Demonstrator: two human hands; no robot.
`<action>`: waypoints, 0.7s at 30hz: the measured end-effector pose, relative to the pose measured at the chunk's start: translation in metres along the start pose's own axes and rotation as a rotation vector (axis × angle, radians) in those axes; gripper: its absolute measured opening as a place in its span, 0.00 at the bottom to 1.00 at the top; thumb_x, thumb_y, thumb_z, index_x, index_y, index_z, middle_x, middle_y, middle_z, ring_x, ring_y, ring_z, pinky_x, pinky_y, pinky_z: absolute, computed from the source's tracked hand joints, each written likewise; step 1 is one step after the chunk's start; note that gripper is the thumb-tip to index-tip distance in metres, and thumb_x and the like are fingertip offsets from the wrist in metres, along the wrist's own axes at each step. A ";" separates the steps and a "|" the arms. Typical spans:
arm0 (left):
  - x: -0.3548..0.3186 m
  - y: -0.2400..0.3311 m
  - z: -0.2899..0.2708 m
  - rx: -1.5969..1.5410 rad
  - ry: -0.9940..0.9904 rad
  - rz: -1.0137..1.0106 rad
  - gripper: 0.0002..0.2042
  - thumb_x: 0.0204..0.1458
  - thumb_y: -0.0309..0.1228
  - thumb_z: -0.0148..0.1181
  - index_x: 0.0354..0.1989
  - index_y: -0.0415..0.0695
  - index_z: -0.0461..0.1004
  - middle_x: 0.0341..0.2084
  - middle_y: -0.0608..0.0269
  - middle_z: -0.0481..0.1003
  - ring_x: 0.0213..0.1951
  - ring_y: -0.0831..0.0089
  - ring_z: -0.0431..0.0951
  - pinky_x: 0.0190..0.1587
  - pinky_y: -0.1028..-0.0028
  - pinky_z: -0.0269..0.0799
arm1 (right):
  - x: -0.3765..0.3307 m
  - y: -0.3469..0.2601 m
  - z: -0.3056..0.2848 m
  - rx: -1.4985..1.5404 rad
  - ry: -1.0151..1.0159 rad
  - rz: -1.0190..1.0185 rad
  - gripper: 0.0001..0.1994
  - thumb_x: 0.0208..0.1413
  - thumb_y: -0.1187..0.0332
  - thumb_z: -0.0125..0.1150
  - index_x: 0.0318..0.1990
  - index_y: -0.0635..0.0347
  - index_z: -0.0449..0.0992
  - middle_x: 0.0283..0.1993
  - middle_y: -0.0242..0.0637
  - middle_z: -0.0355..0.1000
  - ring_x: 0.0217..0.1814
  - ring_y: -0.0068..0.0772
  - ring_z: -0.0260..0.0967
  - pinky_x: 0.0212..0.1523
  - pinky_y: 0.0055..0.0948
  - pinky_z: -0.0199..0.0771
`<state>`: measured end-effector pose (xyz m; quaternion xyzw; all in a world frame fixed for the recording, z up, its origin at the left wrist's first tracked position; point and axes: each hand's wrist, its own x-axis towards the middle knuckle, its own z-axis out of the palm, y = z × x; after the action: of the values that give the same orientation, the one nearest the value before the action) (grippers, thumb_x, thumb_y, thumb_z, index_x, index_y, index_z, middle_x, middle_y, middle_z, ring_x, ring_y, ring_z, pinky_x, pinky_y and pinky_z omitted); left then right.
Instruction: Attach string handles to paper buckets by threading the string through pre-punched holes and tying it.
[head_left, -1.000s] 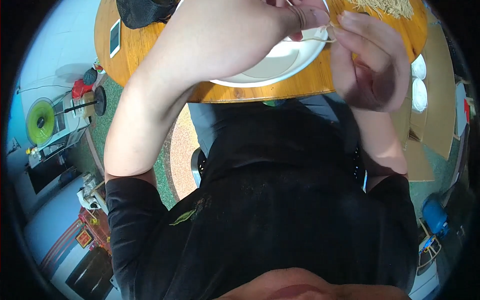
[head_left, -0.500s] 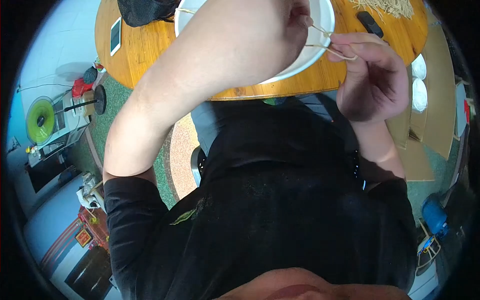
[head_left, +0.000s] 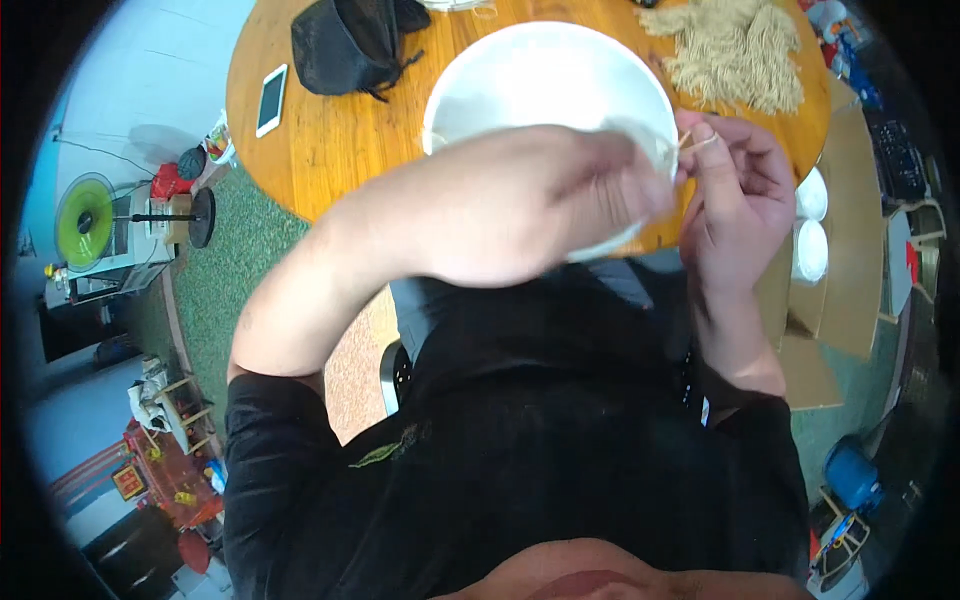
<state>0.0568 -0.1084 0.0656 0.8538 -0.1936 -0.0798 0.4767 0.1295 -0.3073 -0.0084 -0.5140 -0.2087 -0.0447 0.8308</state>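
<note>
Left hand (head_left: 590,195), blurred, crosses the large round white bowl (head_left: 520,85) on the round wooden bench (head_left: 340,140); grip cannot be told. Right hand (head_left: 735,195), at the bowl's 3 o'clock, pinches thin pale straw strands (head_left: 697,143). Straw pile (head_left: 735,50) at 1 o'clock.

one bowl (head_left: 540,75), one phone (head_left: 271,99), perhaps two lids (head_left: 810,195)

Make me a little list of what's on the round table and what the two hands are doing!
Table: round wooden table
Bowl: big white bowl, inside looks empty
Left hand: left hand, blurred, over the bowl's near rim
Right hand: right hand, fingers pinching a thin pale strand
Heap: pale stringy pile beyond the right hand
Also there: black bag, white phone
</note>
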 end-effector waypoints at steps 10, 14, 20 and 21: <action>-0.015 0.036 -0.010 -0.423 0.683 0.247 0.06 0.66 0.27 0.60 0.46 0.37 0.76 0.33 0.66 0.81 0.32 0.84 0.77 0.38 0.82 0.71 | -0.022 0.022 -0.007 0.177 -0.086 0.134 0.38 0.62 0.66 0.64 0.76 0.62 0.50 0.77 0.56 0.54 0.80 0.49 0.51 0.78 0.47 0.53; -0.020 0.033 -0.007 -0.618 0.638 0.379 0.10 0.67 0.32 0.59 0.45 0.36 0.74 0.33 0.67 0.77 0.28 0.84 0.69 0.33 0.82 0.64 | -0.047 0.024 0.007 0.488 -0.232 0.456 0.54 0.54 0.38 0.69 0.78 0.58 0.47 0.81 0.44 0.47 0.82 0.43 0.46 0.80 0.49 0.48; -0.032 0.036 -0.006 -0.787 0.548 0.484 0.10 0.68 0.31 0.55 0.44 0.35 0.70 0.34 0.61 0.76 0.25 0.82 0.63 0.27 0.78 0.58 | -0.053 0.017 0.026 0.457 -0.106 0.751 0.70 0.34 0.27 0.76 0.79 0.52 0.43 0.82 0.37 0.45 0.83 0.42 0.44 0.80 0.50 0.47; -0.033 0.035 -0.008 -0.783 0.554 0.494 0.10 0.68 0.31 0.55 0.44 0.35 0.70 0.34 0.61 0.76 0.25 0.82 0.63 0.27 0.78 0.58 | -0.057 0.023 0.023 0.526 -0.214 0.674 0.62 0.42 0.28 0.71 0.79 0.49 0.47 0.80 0.35 0.50 0.81 0.39 0.48 0.79 0.49 0.51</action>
<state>0.0203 -0.1051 0.0984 0.5304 -0.2116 0.1967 0.7970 0.0773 -0.2848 -0.0414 -0.3259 -0.1188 0.3369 0.8753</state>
